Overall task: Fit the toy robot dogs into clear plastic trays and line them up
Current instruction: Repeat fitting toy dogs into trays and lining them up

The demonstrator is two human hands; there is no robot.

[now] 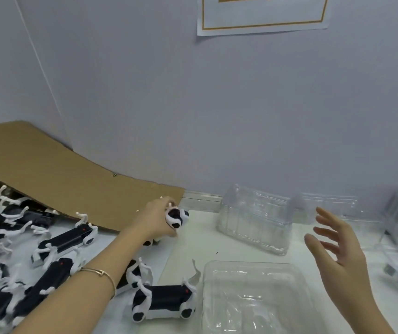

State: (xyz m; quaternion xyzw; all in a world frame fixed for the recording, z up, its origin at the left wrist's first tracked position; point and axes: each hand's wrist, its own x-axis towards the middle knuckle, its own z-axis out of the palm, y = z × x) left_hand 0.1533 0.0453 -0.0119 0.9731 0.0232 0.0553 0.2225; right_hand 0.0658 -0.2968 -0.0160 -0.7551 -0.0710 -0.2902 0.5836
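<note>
Single head view: wide-angle, forward-down, close over table, facing wall.

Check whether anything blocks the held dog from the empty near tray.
Nothing visible. Bare table lies between the toy robot dog in the left hand and the empty clear tray; another dog lies beside its left edge.

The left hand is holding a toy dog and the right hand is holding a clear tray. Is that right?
Not quite. The left hand does grip a toy dog, but the right hand holds nothing: its fingers are spread open in the air. The near clear tray lies on the table, ungripped. The head view shows this.
</note>
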